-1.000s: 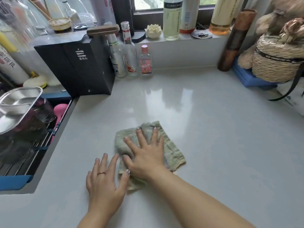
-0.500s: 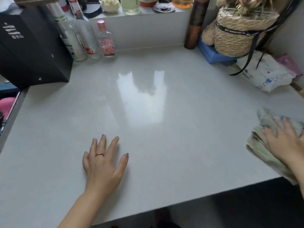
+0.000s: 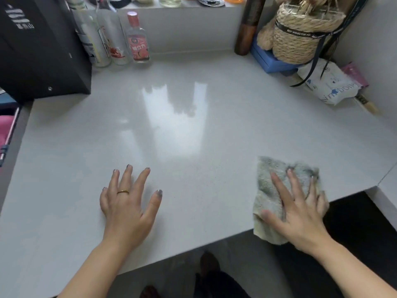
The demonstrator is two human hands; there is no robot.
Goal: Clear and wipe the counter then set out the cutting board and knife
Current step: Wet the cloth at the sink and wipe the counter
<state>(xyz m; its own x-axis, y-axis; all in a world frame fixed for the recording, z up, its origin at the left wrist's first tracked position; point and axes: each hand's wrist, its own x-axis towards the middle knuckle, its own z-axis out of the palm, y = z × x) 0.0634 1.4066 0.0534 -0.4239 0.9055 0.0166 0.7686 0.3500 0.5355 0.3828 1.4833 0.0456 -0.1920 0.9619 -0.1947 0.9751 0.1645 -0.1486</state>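
Head view, 1 entry: right hand [image 3: 300,214], fingers spread flat, presses grey cloth [image 3: 268,190] onto counter [image 3: 193,136] at its near right edge, one corner overhanging. Left hand [image 3: 126,207], open and empty, braces palm-down well apart to the left. Unwiped surface likely lies leftward and beyond the cloth; cutting board and knife not in view.

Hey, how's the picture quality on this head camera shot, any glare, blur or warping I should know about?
Head view: a bright window reflection glares off the counter centre; the cloth under the right hand is smeared by motion blur at its far corner, while the left hand is sharp; wide-angle distortion bends the counter edges and tilts the bottles and black box.
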